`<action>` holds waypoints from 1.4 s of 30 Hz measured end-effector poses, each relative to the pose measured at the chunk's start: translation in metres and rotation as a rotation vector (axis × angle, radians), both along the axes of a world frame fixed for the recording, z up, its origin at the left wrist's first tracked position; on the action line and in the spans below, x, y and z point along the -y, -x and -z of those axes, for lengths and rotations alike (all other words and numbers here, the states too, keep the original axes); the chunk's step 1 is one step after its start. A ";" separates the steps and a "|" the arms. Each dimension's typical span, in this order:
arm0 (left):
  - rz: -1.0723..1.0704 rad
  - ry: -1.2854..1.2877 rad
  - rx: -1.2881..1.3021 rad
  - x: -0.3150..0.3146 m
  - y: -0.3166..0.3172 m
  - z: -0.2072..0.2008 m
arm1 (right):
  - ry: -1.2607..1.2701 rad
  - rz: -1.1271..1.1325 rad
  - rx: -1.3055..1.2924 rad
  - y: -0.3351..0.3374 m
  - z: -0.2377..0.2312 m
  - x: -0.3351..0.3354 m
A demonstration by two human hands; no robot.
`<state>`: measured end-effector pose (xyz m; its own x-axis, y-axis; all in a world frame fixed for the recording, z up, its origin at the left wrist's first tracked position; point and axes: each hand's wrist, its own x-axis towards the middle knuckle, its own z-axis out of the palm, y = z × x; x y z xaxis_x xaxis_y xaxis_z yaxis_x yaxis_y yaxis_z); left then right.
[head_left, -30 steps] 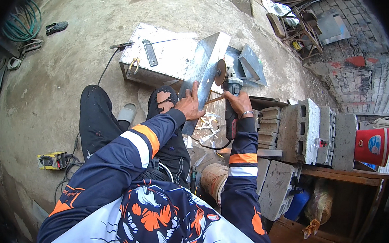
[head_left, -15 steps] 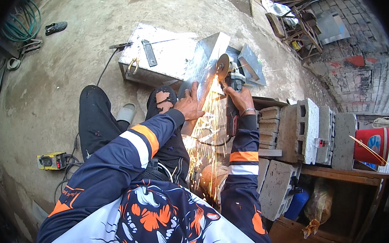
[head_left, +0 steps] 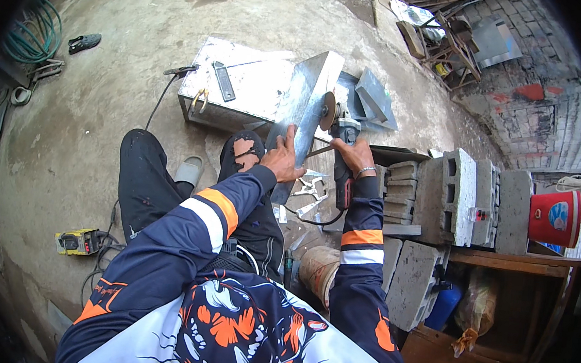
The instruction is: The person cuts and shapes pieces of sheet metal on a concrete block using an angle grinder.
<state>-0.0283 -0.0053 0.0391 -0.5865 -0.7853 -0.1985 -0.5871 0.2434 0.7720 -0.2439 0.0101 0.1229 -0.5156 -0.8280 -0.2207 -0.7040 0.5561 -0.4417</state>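
My right hand [head_left: 359, 155] is wrapped round the body of an angle grinder [head_left: 343, 175]. The grinder's brown disc [head_left: 329, 110] stands upright at the right edge of a long bent sheet-metal piece [head_left: 309, 91]; I cannot tell whether they touch. My left hand [head_left: 282, 161] holds this piece at its near part, fingers along the face and thumb toward the right edge. The piece leans across a silvery metal box [head_left: 257, 87] and slants toward my knee. On the box lie a dark flat bar-shaped tool [head_left: 223, 81] and yellow-handled pliers [head_left: 201, 100].
Bent metal offcuts [head_left: 373, 98] lie beyond the grinder. Hollow concrete blocks [head_left: 458, 198] and a red bucket [head_left: 555, 217] stand to the right. Locking clamps [head_left: 311, 191] and a round container [head_left: 319, 269] are below the grinder. A clamp with a cable [head_left: 180, 70] grips the box's left edge.
The stream of sparks from the disc has stopped. The grinder has shifted slightly down and left, while my left hand stays on the metal piece.
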 end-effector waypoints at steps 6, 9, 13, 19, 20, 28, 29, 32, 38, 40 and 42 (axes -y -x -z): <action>0.016 0.020 -0.009 0.003 -0.003 0.003 | -0.044 -0.010 0.026 -0.008 -0.013 0.003; 0.011 0.048 0.003 0.002 -0.003 0.004 | -0.027 -0.001 0.045 -0.006 -0.012 0.005; 0.022 0.026 0.002 0.002 -0.003 0.002 | 0.007 0.001 0.026 -0.003 -0.008 0.006; 0.015 0.038 0.003 0.003 -0.003 0.005 | -0.007 0.002 0.058 -0.003 -0.008 0.007; 0.010 0.036 0.000 0.003 -0.004 0.006 | -0.024 0.000 0.092 -0.003 -0.008 0.008; 0.025 0.014 0.012 0.003 -0.003 0.001 | -0.001 0.023 0.046 -0.004 -0.009 0.007; 0.023 0.017 0.008 0.002 -0.003 0.001 | 0.009 0.020 0.037 -0.005 -0.009 0.007; 0.029 0.002 0.007 0.003 -0.003 0.002 | 0.015 -0.006 0.039 -0.010 -0.020 0.006; 0.024 0.051 -0.014 0.004 -0.003 0.010 | 0.073 -0.009 0.053 -0.010 -0.020 0.010; 0.020 0.039 -0.012 0.004 -0.003 0.010 | 0.050 -0.003 0.076 -0.011 -0.022 0.011; 0.018 0.027 -0.012 0.004 -0.003 0.008 | 0.027 0.006 0.097 -0.011 -0.022 0.011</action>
<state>-0.0251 -0.0093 0.0312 -0.6030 -0.7794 -0.1701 -0.5732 0.2750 0.7719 -0.2334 -0.0010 0.1444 -0.4974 -0.8316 -0.2472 -0.6540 0.5466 -0.5230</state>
